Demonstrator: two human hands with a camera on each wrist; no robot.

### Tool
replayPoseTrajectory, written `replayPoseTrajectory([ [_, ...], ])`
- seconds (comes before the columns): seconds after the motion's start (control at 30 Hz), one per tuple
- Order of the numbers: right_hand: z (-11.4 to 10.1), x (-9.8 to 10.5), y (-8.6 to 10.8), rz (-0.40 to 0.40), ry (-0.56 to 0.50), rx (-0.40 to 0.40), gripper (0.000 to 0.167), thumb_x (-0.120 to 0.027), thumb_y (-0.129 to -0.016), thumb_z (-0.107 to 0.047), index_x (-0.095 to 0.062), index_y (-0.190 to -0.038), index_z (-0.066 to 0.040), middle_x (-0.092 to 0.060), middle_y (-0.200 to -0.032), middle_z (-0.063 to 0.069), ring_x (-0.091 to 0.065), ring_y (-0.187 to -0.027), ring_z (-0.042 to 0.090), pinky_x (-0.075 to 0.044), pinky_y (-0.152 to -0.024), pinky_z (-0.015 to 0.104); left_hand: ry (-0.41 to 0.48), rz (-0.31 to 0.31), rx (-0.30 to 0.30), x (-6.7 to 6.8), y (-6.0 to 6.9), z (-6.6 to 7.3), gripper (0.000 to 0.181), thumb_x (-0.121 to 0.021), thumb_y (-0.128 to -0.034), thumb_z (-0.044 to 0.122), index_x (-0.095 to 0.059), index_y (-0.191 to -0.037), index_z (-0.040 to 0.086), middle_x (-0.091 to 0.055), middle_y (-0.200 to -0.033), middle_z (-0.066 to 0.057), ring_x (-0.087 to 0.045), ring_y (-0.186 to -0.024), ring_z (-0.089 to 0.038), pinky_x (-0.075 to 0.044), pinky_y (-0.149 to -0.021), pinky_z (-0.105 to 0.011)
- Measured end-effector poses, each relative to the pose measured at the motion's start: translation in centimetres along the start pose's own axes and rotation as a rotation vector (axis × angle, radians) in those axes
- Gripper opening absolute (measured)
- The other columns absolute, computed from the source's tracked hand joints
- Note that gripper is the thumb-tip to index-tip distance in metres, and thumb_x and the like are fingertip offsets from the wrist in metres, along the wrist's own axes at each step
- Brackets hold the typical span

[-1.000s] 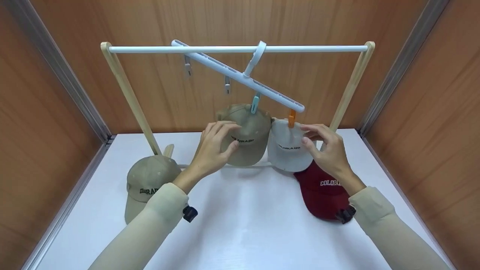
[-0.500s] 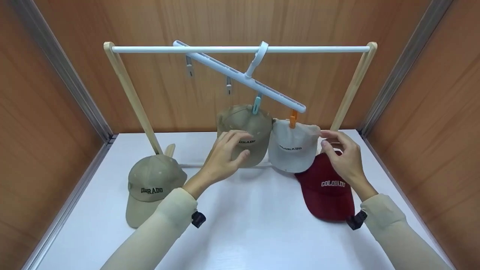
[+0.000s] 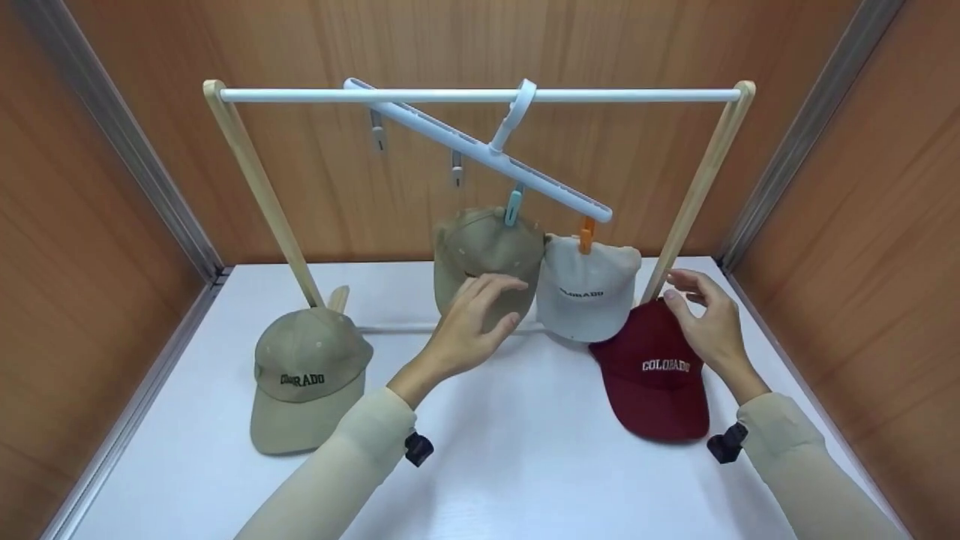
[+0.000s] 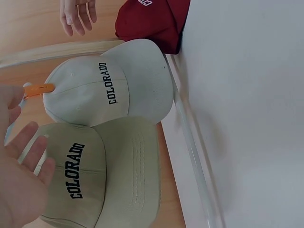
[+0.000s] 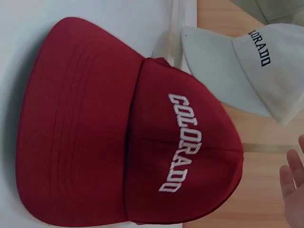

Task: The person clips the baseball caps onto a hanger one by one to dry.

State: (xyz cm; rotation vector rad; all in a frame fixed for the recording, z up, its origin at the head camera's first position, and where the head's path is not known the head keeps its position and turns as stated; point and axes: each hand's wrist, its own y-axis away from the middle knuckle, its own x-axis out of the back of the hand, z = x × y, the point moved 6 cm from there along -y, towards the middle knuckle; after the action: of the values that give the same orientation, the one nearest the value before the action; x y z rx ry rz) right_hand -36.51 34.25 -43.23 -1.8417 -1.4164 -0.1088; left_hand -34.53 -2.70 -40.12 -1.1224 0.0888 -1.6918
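Note:
My left hand [image 3: 476,326], fingers loosely bent and holding nothing, is in front of a hanging olive cap [image 3: 491,244] and hides part of it. A teal clip [image 3: 513,208] holds that cap on a white hanger [image 3: 450,139]. Beside it a white cap [image 3: 589,289] hangs from an orange clip [image 3: 586,238]; both read COLORADO in the left wrist view. To the right, my right hand [image 3: 712,322] hovers with relaxed fingers by the crown of a dark red cap [image 3: 652,397] on the table. The right wrist view shows the red cap apart from the fingers.
Another olive cap [image 3: 307,360] lies on the white table [image 3: 510,480] at the left. A rack with a white rod [image 3: 300,95] and wooden legs carries the slanted hanger. Two grey clips [image 3: 457,172] dangle from its left half. Wood panels enclose three sides.
My right hand has moved away from the white cap, right and down toward the red cap. The left hand has drifted right and lower, across the hanging olive cap. The caps keep their places.

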Motion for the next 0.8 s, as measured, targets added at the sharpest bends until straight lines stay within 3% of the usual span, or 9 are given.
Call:
replayPoseTrajectory([
  [0.37,3.1,0.4,0.5,-0.061,0.069,-0.041,0.044,-0.065,-0.107,-0.024,-0.059,-0.145,-0.003,-0.065,-0.140,0.020,-0.058,-0.132,0.038,-0.037,-0.102,0.017,0.036,-0.048,0.050,-2.0,0.2,-0.3,0.042,-0.064,-0.1067,0.028,-0.060,-0.146,0.014,-0.060,-0.146,0.001,-0.049,-0.140,-0.020,-0.037,-0.121,-0.045],
  [0.6,5.2,0.5,1.0,-0.125,0.095,-0.103,0.051,-0.060,-0.109,-0.029,-0.052,-0.150,0.000,-0.057,-0.146,0.027,-0.051,-0.138,0.044,-0.039,-0.114,0.060,0.084,-0.079,0.062,-3.6,0.4,0.1,0.042,-0.065,-0.1069,0.027,-0.058,-0.148,0.016,-0.058,-0.148,0.002,-0.049,-0.139,-0.019,-0.040,-0.119,-0.045],
  [0.8,6.4,0.0,1.1,-0.213,0.085,-0.200,0.058,-0.053,-0.111,-0.037,-0.044,-0.157,-0.001,-0.047,-0.155,0.030,-0.040,-0.147,0.051,-0.030,-0.120,0.068,0.098,-0.103,0.076,-4.6,0.6,0.0,0.042,-0.065,-0.1072,0.027,-0.058,-0.148,0.017,-0.058,-0.149,0.002,-0.049,-0.138,-0.019,-0.040,-0.118,-0.045],
])
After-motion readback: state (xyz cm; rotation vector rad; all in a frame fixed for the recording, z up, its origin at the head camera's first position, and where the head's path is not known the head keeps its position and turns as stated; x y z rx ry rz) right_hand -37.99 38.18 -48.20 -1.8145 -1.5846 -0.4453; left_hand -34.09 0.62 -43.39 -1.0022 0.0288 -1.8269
